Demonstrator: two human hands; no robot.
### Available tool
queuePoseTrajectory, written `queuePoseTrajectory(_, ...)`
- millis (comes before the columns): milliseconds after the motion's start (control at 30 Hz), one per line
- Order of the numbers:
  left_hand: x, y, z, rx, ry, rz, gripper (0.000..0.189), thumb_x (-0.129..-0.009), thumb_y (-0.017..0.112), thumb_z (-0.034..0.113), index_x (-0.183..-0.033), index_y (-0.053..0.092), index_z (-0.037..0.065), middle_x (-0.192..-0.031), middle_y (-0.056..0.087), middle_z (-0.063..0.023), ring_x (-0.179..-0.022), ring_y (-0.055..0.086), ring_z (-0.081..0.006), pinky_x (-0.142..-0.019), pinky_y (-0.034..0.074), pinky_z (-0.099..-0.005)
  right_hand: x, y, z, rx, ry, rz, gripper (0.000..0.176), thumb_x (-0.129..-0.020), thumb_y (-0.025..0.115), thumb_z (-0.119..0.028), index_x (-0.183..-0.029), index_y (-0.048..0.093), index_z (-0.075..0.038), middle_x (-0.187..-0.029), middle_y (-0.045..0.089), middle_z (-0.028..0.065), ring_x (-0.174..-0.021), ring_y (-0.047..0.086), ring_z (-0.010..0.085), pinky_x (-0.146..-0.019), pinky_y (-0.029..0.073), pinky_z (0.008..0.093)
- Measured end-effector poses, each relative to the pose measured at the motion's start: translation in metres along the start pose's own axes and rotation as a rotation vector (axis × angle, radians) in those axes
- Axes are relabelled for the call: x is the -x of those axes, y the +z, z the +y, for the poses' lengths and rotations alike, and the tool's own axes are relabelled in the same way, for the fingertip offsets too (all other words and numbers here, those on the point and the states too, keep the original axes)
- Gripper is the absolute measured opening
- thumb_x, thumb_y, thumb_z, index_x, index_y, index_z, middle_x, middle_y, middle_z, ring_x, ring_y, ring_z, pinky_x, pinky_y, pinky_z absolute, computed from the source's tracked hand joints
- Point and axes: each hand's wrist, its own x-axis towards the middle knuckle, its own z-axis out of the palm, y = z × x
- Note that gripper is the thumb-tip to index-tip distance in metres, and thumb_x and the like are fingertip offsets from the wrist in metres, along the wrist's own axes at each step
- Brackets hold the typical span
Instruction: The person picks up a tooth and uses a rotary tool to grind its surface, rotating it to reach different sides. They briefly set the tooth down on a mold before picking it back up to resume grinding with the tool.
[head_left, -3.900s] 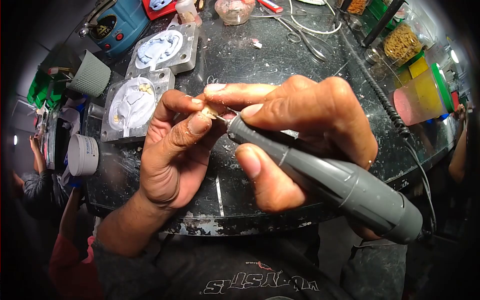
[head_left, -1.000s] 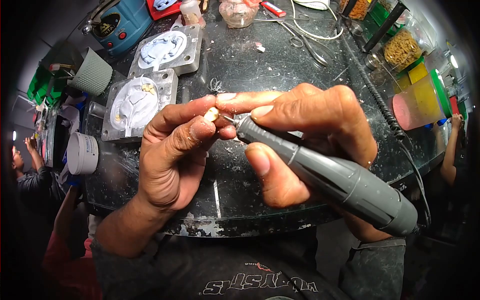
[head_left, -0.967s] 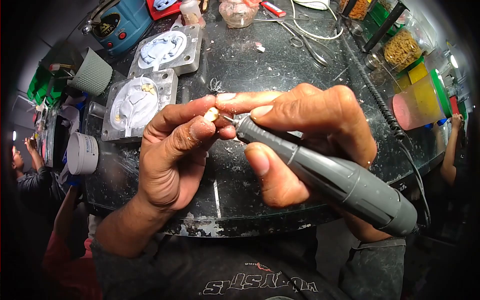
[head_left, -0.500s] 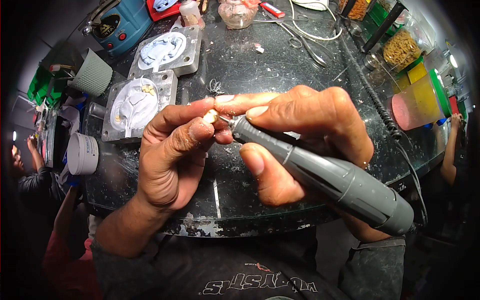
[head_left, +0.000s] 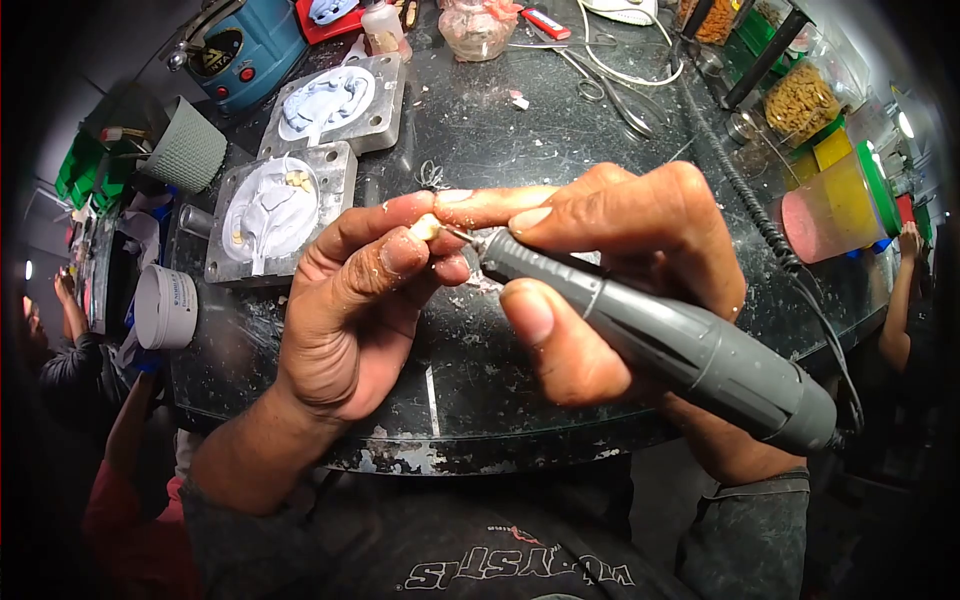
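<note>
Near the centre of the frame, slightly up and left, a tiny cream-coloured tooth-shaped piece sits pinched between the thumb and forefinger of the left hand; only its pale, glossy, rounded top shows above the dusty fingertips, the rest hidden by them. The right hand is clenched pen-fashion around a grey rotary handpiece, whose thin metal bur meets the piece's right side. The handpiece body runs down toward the lower right of the frame, thickening to a dark collar. Behind the hands lies a dark, dust-flecked worktable; at upper left sit two metal flask halves with bluish-white plaster, one bearing small teeth.
</note>
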Motion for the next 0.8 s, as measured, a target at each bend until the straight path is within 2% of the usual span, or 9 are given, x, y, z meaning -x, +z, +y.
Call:
queuePoseTrajectory(167,-0.0008,-0.0001,-0.0005,0.0,0.011,-0.006,0.026,-0.09,0.063,0.005,-0.116,0.064,0.004,-0.109,0.068,-0.0107,-0.104,0.064,-0.019,-0.096,0.048,-0.0329,-0.001,-0.002,0.0009,0.039,-0.019,-0.05,0.023,-0.068,0.073,0.001,-0.087,0.062,0.005,-0.078,0.069,0.0157,-0.079,0.073,0.0231,-0.07,0.059,0.0286)
queuePoseTrajectory(800,0.001,0.0041,-0.0021,-0.047,0.051,0.039,0.025,-0.089,0.064,0.004,-0.115,0.064,0.004,-0.111,0.067,-0.0121,-0.104,0.064,-0.0193,-0.096,0.049,-0.0321,-0.0018,-0.0064,0.003,0.055,-0.07,-0.038,0.022,-0.067,0.075,-0.002,-0.085,0.063,0.003,-0.078,0.07,0.0162,-0.078,0.073,0.0223,-0.068,0.059,0.0282)
